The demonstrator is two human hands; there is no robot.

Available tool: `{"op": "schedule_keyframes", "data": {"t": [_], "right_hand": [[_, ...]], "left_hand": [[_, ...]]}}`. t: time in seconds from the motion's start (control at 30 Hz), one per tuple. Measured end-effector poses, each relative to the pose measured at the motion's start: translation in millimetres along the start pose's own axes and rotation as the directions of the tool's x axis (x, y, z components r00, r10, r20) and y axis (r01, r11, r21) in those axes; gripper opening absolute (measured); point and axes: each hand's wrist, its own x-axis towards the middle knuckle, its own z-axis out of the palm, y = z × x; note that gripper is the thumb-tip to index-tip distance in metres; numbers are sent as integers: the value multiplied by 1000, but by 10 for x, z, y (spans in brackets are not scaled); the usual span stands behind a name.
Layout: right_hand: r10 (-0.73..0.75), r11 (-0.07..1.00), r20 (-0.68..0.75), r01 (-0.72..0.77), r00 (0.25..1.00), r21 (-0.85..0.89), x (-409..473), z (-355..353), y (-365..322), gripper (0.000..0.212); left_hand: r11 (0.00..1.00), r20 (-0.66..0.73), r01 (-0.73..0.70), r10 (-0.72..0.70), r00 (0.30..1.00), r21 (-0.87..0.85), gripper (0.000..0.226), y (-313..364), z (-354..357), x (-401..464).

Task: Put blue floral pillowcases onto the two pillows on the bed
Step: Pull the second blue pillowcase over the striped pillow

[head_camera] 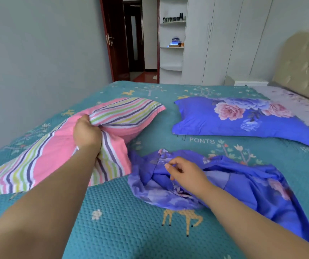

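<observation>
A pink pillow with coloured stripes point(43, 157) lies on the left of the bed, bunched in the middle where my left hand point(86, 132) grips its fabric. An empty blue floral pillowcase point(243, 186) lies crumpled on the bedspread in front of me. My right hand point(185, 173) hovers over its left part with fingers loosely curled, touching or nearly touching the cloth; I cannot tell whether it pinches any. A second pillow point(230, 120) in a blue floral case lies flat at the far right.
The teal bedspread point(123, 221) with deer and tree prints covers the bed. A beige padded headboard point(303, 66) stands at the right, a white wardrobe point(224, 34) and shelves behind, and an open doorway point(138, 38) beyond the bed.
</observation>
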Motion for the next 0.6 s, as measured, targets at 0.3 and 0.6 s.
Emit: {"op": "schedule_keyframes", "data": {"t": [0.3, 0.6], "right_hand": [[-14, 979, -199, 54, 980, 198, -260, -444, -356, 38], [-397, 860, -553, 86, 732, -503, -632, -1488, -576, 115]], "left_hand": [[875, -175, -267, 213, 961, -404, 20, 1045, -312, -348], [465, -336, -711, 655, 677, -527, 39, 2245, -714, -1154]]}}
